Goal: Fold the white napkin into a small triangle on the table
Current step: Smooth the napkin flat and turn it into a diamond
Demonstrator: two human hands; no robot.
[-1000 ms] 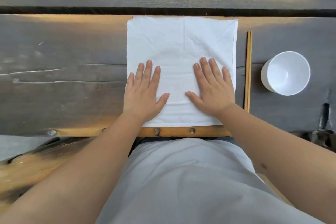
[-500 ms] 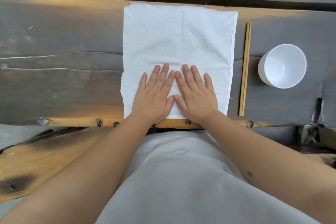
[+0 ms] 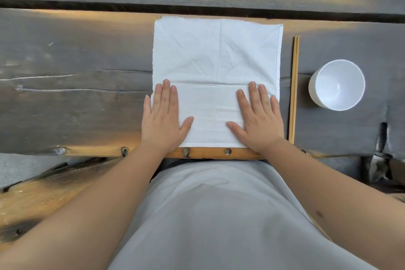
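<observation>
We've got the white napkin (image 3: 215, 57) spread square on the dark plank table (image 3: 76, 72), its near hem just shy of the table's front edge, and both palms are pressed down on its near half. Our left hand (image 3: 163, 116) lies flat over the napkin's left border, fingers together and thumb splayed, gripping nothing; our right hand (image 3: 259, 118) mirrors it at the right border, equally flat and empty. That placement makes sense: pinning the two sides keeps the cloth taut and lets us iron out the wrinkles before any fold goes in (a faint crosswise crease already shows at our fingertips). Off to the right, the chopsticks (image 3: 293, 87) lie parallel to the hem and the white cup (image 3: 337, 84) sits beyond them, both well clear of the work. Compare half a second back and there's the change — the hands were touching at the napkin's middle, and now they've swept apart to the edges. Smoothing, we'd say, with the folding not yet begun.
</observation>
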